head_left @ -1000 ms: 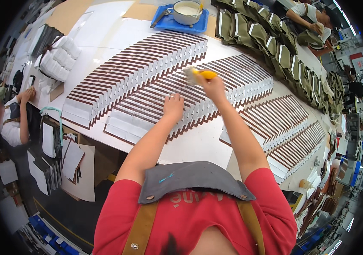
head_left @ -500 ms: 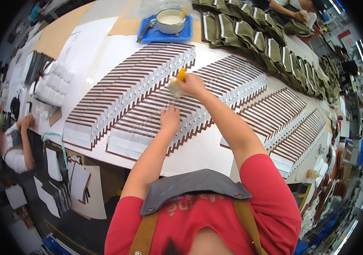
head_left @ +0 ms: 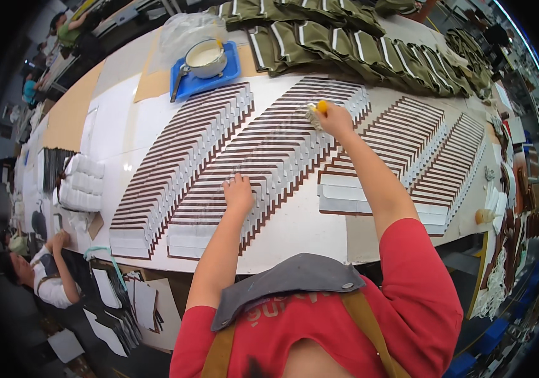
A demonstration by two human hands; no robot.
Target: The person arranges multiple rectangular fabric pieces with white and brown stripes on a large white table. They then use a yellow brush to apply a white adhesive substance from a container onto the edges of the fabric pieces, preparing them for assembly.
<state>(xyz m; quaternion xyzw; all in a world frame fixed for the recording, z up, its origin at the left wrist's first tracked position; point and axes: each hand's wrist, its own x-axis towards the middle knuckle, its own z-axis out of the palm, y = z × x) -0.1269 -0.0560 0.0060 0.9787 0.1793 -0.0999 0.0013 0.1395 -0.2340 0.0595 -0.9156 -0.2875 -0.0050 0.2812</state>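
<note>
My right hand grips a brush by its yellow handle, its pale bristles on the upper part of a long row of overlapping white strips with brown edges. Lower on that row, my left hand lies with fingers stretched out on the strips. To the left runs a similar row. Beyond the rows, a light-coloured pot of creamy white paste stands on a blue tray, with a dark-handled tool leaning at its left side.
Two shorter strip rows lie at the right. Olive-green folded pieces with white stripes cover the far edge. White bundles sit at the left, near a co-worker. A plastic bag rests behind the tray.
The brush in my right hand has moved right and farther up the row. My left hand stays flat on the same row, shifted slightly. The whole view has turned somewhat.
</note>
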